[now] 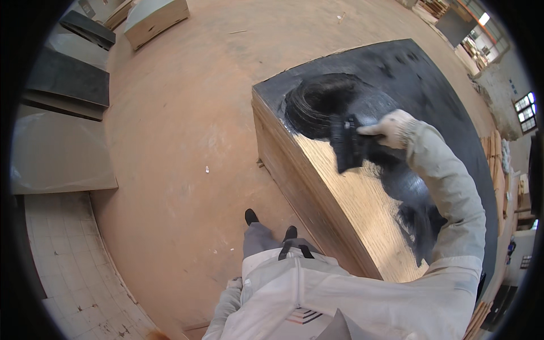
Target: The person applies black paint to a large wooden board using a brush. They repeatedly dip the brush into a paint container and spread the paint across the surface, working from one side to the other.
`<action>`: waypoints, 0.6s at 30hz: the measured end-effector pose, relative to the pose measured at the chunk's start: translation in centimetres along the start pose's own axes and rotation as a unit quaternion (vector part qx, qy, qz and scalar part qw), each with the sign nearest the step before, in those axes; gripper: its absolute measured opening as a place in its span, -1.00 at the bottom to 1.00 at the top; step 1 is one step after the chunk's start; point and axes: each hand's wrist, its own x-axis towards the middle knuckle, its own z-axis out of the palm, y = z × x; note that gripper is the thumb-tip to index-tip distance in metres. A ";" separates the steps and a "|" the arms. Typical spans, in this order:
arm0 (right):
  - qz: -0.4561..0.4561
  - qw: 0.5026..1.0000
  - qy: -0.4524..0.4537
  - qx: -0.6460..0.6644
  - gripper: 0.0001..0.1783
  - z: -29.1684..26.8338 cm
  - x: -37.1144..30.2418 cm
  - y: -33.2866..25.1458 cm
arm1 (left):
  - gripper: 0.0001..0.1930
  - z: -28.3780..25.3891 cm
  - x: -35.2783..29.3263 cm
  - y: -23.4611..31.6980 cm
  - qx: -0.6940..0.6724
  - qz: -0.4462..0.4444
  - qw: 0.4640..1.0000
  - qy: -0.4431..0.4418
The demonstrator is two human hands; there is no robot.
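My right hand (pixel 391 129), in a pale glove, is closed round a wide black brush (pixel 347 146) and its index finger lies along the tool. The brush rests on the top sheet of a tall stack of wooden boards (pixel 306 170), at the edge of a wet black coating (pixel 326 99) with curved streaks. Bare yellowish wood grain (pixel 357 201) shows along the near left side of the sheet, and black covers the far and right parts. Low at my side hangs my left hand (pixel 234 283), beside my jacket; its fingers are too small to make out.
Dark-topped and pale board stacks (pixel 68 85) stand along the left, with another pale stack (pixel 156 22) at the far left. Small scraps (pixel 207 169) lie on the brownish floor (pixel 187 124). Timber lengths (pixel 494 170) lie beyond the coated stack on the right.
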 end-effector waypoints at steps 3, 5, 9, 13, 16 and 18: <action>0.022 1.000 0.002 0.011 -0.37 2.9 -1.9 3.0 | -0.57 1.7 1.0 -2.3 -0.099 0.027 0.994 -0.028; 0.005 0.999 0.022 -0.025 -0.41 3.3 -1.2 2.7 | -0.59 1.8 2.4 -1.8 -0.039 0.048 0.998 0.009; -0.004 0.997 0.014 -0.082 -0.45 0.2 3.0 0.0 | -0.65 0.4 3.8 0.0 -0.151 0.066 0.986 -0.024; -0.126 0.981 0.095 -0.114 -0.39 -1.9 9.8 -3.7 | -0.70 -1.3 4.5 3.2 -0.187 0.078 0.979 -0.022; -0.153 0.979 0.045 -0.124 -0.36 -2.8 10.4 -6.0 | -0.72 -2.7 5.4 3.7 -0.224 0.117 0.967 0.018; -0.169 0.973 -0.013 -0.155 -0.37 -3.4 9.3 -6.4 | -0.74 -3.0 5.3 3.7 -0.302 0.134 0.944 0.021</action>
